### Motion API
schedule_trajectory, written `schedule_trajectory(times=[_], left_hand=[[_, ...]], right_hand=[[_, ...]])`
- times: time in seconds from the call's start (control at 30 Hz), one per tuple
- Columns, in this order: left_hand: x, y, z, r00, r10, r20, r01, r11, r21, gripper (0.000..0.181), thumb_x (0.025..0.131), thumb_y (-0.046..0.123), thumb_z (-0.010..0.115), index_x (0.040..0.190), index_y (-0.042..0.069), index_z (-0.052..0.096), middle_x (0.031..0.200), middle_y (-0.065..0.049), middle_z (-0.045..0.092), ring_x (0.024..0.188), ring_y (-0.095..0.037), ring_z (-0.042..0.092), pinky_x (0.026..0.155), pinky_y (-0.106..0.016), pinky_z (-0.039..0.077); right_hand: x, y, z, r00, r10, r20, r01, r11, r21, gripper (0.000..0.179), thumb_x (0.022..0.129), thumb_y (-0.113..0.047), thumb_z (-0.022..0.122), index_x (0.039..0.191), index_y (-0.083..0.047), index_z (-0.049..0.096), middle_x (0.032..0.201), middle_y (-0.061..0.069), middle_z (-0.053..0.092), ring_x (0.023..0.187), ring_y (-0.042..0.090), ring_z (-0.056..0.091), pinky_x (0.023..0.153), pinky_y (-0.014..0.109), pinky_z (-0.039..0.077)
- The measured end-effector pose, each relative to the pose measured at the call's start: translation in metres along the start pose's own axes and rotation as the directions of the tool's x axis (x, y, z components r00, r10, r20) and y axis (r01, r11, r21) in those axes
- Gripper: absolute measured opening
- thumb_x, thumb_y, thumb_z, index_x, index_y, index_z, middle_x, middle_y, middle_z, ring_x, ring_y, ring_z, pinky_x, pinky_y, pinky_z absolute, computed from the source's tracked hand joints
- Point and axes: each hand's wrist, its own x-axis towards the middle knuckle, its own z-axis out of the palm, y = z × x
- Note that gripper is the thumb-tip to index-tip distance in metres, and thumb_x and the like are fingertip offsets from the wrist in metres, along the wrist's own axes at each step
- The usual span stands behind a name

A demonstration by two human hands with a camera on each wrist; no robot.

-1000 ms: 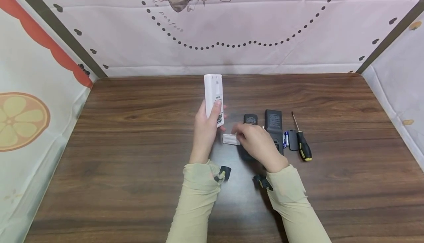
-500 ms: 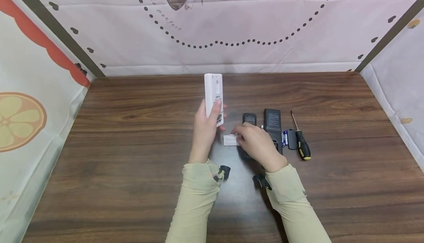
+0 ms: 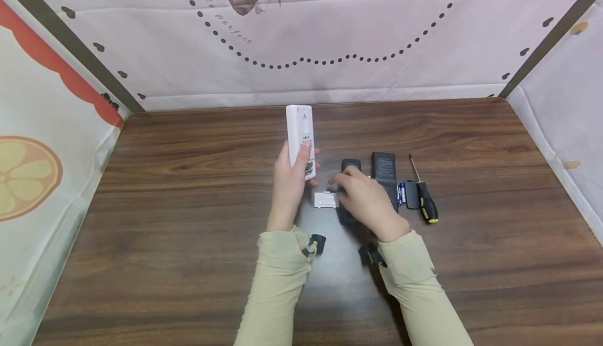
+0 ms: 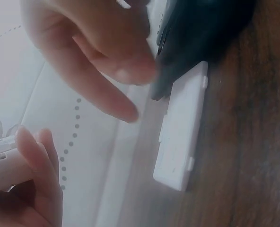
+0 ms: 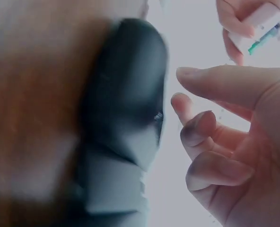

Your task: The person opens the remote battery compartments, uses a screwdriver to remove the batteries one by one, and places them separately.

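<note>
My left hand [image 3: 288, 186] grips a white remote control [image 3: 297, 123], back side up, with the thumb lying across it. The remote's battery compartment shows at its lower end. A white battery cover [image 3: 324, 200] lies on the table just left of my right hand [image 3: 371, 203]. The right hand's fingers are loosely bent and hold nothing. In the left wrist view its fingertips [image 4: 130, 113] stand apart from the cover [image 4: 182, 127]. Below the right hand lies a black remote [image 3: 350, 164], partly covered by it.
Right of the hand lie a second, larger black remote [image 3: 383, 167], blue-and-white batteries [image 3: 401, 193], a small dark cover [image 3: 412, 194] and a screwdriver [image 3: 426, 205] with a black-and-yellow handle. A pink printed cloth [image 3: 330, 32] hangs behind the table.
The right fingers have come away from the white battery cover, which now shows its ribbed face on the table. The left hand keeps its grip on the white remote.
</note>
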Motion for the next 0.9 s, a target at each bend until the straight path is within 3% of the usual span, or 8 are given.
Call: schedule_trajectory(times=[0.17, 0.43, 0.63, 0.9], left_hand=[[0.000, -0.001, 0.000, 1.000, -0.019, -0.001, 0.019, 1.000, 0.007, 0.032, 0.093, 0.028, 0.046, 0.115, 0.004, 0.048, 0.095, -0.011, 0.061, 0.071, -0.023, 0.059, 0.051, -0.051, 0.048], [0.001, -0.002, 0.002, 0.998, -0.054, 0.008, 0.054, 0.998, 0.029, 0.032, 0.094, 0.030, 0.044, 0.116, 0.007, 0.048, 0.097, -0.011, 0.062, 0.071, -0.022, 0.060, 0.052, -0.053, 0.047], [0.001, -0.003, 0.002, 0.999, -0.051, 0.013, 0.050, 0.998, 0.045, 0.033, 0.094, 0.030, 0.043, 0.115, 0.006, 0.048, 0.100, -0.016, 0.061, 0.070, -0.023, 0.060, 0.051, -0.052, 0.047], [0.001, -0.003, 0.003, 0.997, -0.072, 0.019, 0.071, 0.996, 0.060, 0.032, 0.094, 0.030, 0.043, 0.116, 0.007, 0.047, 0.098, -0.012, 0.062, 0.079, -0.036, 0.059, 0.049, -0.046, 0.049]], right_hand=[[-0.001, 0.005, -0.016, 0.997, 0.053, 0.062, -0.056, 0.998, 0.034, 0.034, 0.082, -0.020, 0.065, 0.115, -0.017, 0.060, 0.098, 0.002, 0.055, 0.081, 0.016, 0.055, 0.068, 0.035, 0.047], [-0.014, 0.047, -0.049, 0.975, 0.203, 0.094, -0.212, 0.972, 0.098, 0.038, 0.084, -0.023, 0.061, 0.119, -0.010, 0.054, 0.073, 0.002, 0.054, 0.059, 0.016, 0.047, 0.052, 0.030, 0.038], [-0.036, 0.090, -0.069, 0.927, 0.360, 0.107, -0.369, 0.925, 0.085, 0.046, 0.086, -0.025, 0.058, 0.124, -0.002, 0.047, 0.086, 0.012, 0.056, 0.069, 0.023, 0.051, 0.059, 0.036, 0.040], [-0.049, 0.120, -0.071, 0.857, 0.411, 0.309, -0.450, 0.890, 0.065, 0.068, 0.083, -0.039, 0.058, 0.132, 0.002, 0.034, 0.105, 0.022, 0.054, 0.090, 0.032, 0.053, 0.072, 0.048, 0.042]])
